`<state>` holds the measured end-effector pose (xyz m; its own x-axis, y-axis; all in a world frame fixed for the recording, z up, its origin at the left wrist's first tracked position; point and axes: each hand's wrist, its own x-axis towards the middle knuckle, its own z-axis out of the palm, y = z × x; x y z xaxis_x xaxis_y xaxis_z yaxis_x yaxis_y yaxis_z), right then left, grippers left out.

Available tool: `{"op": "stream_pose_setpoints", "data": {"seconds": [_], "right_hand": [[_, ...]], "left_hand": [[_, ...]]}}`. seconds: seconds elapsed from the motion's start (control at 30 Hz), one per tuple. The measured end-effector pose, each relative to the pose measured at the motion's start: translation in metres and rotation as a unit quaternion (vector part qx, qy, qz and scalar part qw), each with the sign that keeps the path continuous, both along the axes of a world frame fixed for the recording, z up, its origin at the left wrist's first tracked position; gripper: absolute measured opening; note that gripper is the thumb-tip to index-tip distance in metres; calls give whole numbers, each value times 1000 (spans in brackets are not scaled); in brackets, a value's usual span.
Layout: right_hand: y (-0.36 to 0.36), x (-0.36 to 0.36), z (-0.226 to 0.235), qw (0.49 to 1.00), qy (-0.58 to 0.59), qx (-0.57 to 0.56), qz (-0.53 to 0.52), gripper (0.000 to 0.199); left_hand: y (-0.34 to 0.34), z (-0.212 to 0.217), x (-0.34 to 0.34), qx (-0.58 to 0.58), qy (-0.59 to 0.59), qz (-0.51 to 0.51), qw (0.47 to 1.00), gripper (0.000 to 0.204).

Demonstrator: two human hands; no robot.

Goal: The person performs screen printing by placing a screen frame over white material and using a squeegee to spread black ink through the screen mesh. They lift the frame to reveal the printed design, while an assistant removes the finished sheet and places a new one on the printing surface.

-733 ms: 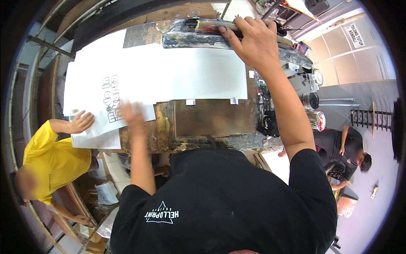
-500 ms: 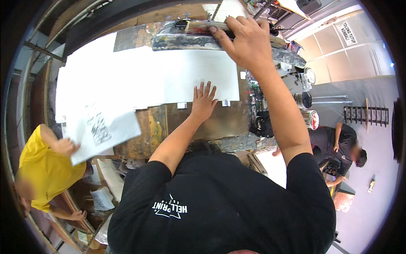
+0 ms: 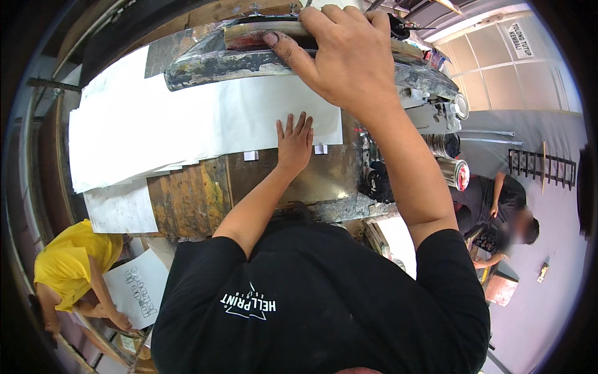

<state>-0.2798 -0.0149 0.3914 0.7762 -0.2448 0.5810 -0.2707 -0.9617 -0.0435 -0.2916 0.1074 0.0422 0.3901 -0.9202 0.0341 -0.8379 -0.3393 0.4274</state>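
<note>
My right hand (image 3: 349, 59) is closed round a wooden-handled squeegee (image 3: 258, 36) and the near side of a paint-stained screen frame (image 3: 227, 66) at the far side of the table. The thumb lies along the squeegee's front. My left hand (image 3: 294, 142) rests flat, fingers spread, on a blank white sheet (image 3: 249, 106). Beside that sheet, a spread of overlapping white sheets (image 3: 137, 124) covers the table's left part. Two small white tabs, one being a paper tab (image 3: 250, 156), stick out at the sheet's near edge. What lies under the frame is hidden.
A person in yellow (image 3: 78, 262) at the lower left holds a printed sheet (image 3: 137, 290). Another person in black (image 3: 498, 202) works at the right. Open ink cans (image 3: 460, 174) stand by the table's right end. The brown tabletop (image 3: 193, 196) is stained.
The screen frame looks larger and reaches farther left, my right hand still on it. My left hand stays flat on the sheet. The person in yellow has carried a printed sheet off the table.
</note>
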Motion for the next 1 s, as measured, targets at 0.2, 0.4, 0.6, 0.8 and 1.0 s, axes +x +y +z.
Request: {"op": "stream_pose_setpoints", "data": {"seconds": [0.2,0.4,0.6,0.8,1.0], "right_hand": [[-6,8,9,1000,1,4,-8,46],[-9,8,7,1000,22,-10,-19,53],[-10,8,5,999,35,-24,-31,60],[-2,18,12,998,51,-4,-40,63],[8,-12,-24,996,65,6,-61,69]], "left_hand": [[2,1,5,-22,-55,-29,998,64],[-4,3,-8,-44,-49,-52,996,88],[3,10,-14,-35,-42,-70,996,96],[14,23,-1,-98,-17,-21,995,100],[96,192,48,-378,583,20,719,126]]}}
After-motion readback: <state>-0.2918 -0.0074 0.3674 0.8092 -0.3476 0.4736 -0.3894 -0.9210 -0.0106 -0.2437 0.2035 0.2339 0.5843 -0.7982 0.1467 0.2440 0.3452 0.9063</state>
